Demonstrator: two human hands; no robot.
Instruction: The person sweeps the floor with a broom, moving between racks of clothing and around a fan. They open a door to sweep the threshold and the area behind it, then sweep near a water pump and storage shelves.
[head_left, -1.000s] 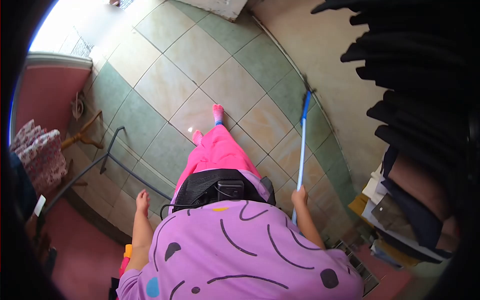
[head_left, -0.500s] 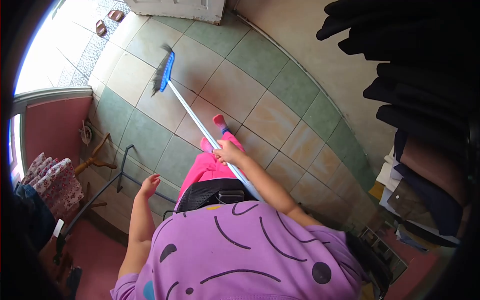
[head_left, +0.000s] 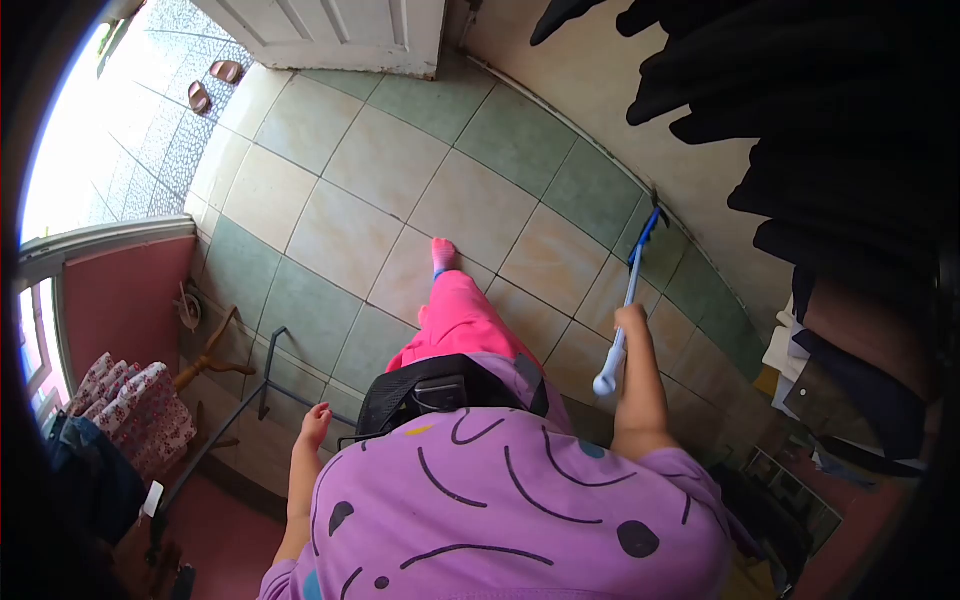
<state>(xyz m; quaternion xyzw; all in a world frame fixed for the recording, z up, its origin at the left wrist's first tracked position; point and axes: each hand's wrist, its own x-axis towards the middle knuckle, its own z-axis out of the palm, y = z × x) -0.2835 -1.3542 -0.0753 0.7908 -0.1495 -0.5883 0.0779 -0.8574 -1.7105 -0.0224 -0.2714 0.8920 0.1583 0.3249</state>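
My right hand (head_left: 631, 318) is wrapped round the pale blue handle of a broom (head_left: 634, 278). The blue broom head with dark bristles is at the right wall, by the edge of the tiled floor (head_left: 390, 170). Below my fist the rounded handle end shows. My left hand (head_left: 316, 425) hangs at my left side near a dark metal rack bar, its fingers partly bent and apart, holding nothing.
A white door (head_left: 330, 35) stands at the top, with brown sandals (head_left: 199, 97) outside the doorway. Floral cloth (head_left: 125, 410) and a wooden stand (head_left: 210, 362) are at the left. Dark clothes (head_left: 800, 110) hang at the right, above folded clothes (head_left: 845, 390).
The broom has swung from the upper middle of the floor to the right wall with my right hand. My view has shifted, and my left hand is a little lower.
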